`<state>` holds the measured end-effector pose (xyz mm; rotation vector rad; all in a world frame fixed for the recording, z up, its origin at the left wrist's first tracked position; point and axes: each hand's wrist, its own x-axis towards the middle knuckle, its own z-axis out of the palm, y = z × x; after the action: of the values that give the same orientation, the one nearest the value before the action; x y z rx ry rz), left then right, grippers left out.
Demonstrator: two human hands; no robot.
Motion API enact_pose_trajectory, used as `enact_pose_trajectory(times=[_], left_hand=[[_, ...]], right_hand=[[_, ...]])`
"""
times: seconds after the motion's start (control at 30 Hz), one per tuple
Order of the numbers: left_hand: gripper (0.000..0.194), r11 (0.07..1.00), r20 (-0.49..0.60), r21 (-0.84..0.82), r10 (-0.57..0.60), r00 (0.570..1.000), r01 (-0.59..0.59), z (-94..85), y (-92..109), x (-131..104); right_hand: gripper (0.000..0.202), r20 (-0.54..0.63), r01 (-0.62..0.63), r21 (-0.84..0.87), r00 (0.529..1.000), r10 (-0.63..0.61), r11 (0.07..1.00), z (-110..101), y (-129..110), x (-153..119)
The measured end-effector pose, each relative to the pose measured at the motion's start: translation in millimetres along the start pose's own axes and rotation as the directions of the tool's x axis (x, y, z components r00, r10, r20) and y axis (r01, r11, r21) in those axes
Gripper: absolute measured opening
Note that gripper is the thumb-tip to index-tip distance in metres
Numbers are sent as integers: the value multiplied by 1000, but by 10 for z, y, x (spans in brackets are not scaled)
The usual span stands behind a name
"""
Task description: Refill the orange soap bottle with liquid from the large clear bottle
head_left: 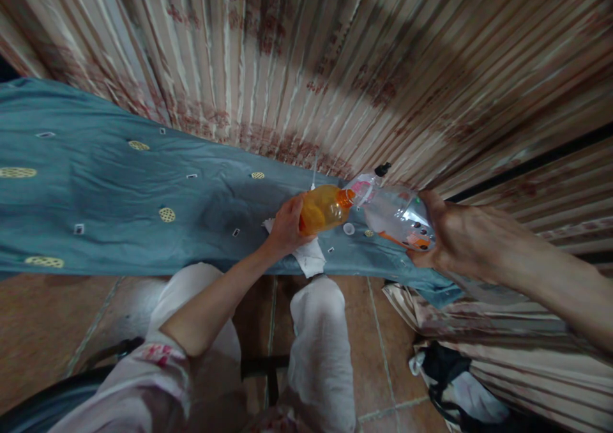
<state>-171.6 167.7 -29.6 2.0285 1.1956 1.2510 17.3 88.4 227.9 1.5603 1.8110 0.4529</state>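
Observation:
My left hand (288,225) is wrapped round an orange bottle (327,209), which lies tilted with its neck pointing right. In my right hand (438,228) is a larger clear plastic bottle (397,212) with dark dots and an orange patch on it. The necks of the two bottles meet or nearly meet; I cannot tell whether they touch. Just behind them stands another clear bottle (361,186) with a black top (383,169). A small white round cap (348,228) lies on the cloth below the necks. Under my left hand is a crumpled white tissue (310,257).
A teal cloth (110,197) with yellow and white prints covers the long narrow table. Pleated patterned curtains (287,69) hang right behind it. Below are brown floor tiles (378,356), and a black and white bag-like item (460,382) lies at the lower right.

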Motion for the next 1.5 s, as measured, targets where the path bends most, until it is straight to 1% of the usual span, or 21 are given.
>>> enact_pose_trajectory(times=[0.1,0.33,0.6,0.8,1.03,1.2,1.4,1.5], left_hand=[[98,1000,7,5,5,1000,-5,-7,9,2],[96,1000,3,22,-13,1000,13,12,-5,-4],[98,1000,-4,23,20,1000,-20,12,-18,-3],[97,1000,5,26,10,1000,-10,1,-1,3],[97,999,-4,27,35,999,-35,10,-21,-6],[97,999,-6,37,7,1000,-7,25,-22,-3],[97,1000,-1,26,5,1000,-4,15,-4,-3],[97,1000,-5,26,10,1000,-9,19,-14,-5]], right_hand=[[49,26,1,5,1000,-1,1000,-16,-9,-1],[48,18,0,-16,1000,0,1000,-10,-12,-5],[47,33,-12,-17,999,12,1000,-8,-14,-1],[48,-16,-1,-32,1000,0,999,16,-9,-3],[48,-19,-5,-17,1000,4,1000,43,-1,8],[52,-33,0,-4,999,0,1000,60,6,5],[49,-66,17,-21,998,-18,1000,62,8,-7],[49,-41,8,-20,999,-8,1000,43,7,-7]])
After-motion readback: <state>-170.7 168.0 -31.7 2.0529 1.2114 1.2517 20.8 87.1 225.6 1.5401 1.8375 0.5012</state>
